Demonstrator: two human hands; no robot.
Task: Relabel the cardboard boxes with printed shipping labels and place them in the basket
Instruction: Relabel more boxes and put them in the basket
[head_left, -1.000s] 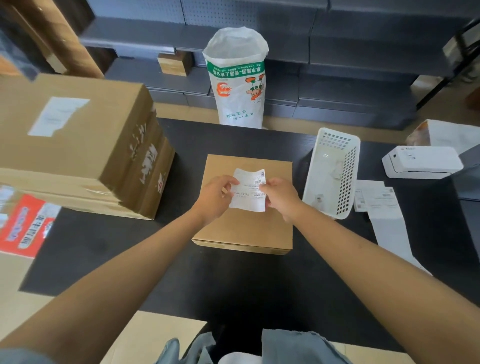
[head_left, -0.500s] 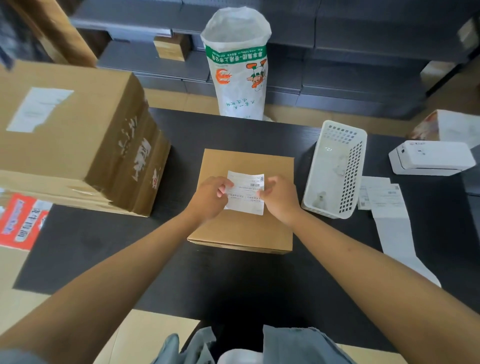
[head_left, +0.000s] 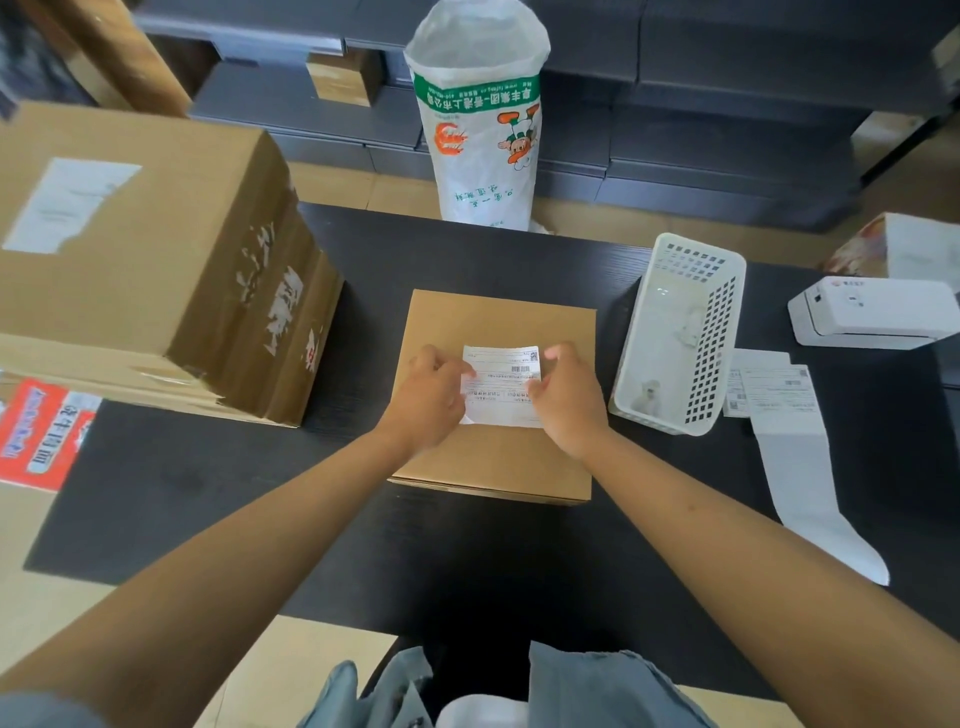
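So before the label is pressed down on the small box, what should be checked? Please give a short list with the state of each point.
1. Label is over the top of the small box: ok.
2. Both hands hold it, left hand and right hand at its sides: ok.
3. Label sits square to the box edges: not ok, slightly tilted.
4. Backing fully peeled off: cannot tell.
5. Label lies flat, no lifted corner: not ok, lower left corner curls.
6. Basket within reach beside the box: ok.
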